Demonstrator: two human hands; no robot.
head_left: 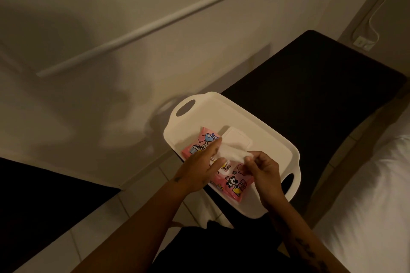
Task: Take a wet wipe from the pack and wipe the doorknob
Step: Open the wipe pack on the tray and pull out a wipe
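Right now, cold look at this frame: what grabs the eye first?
The white tray at centre, on a dark surface, with a pink pack lying on it, lid flipped open. Above the pack, the left hand and right hand hold a white wipe between them. A white bed fills the lower right.

Both forearms are bare, with no sleeves showing anywhere along them. The left hand (195, 170) has a small dark mark at the wrist, at about 7 o'clock from the knuckles; its shape is too small to make out. The right hand (264, 175) wears no ring or band that can be seen. Along the right forearm runs a line of dark tattoo marks, blurred and unreadable. Dark clothing covers the body below, at 6 o'clock.
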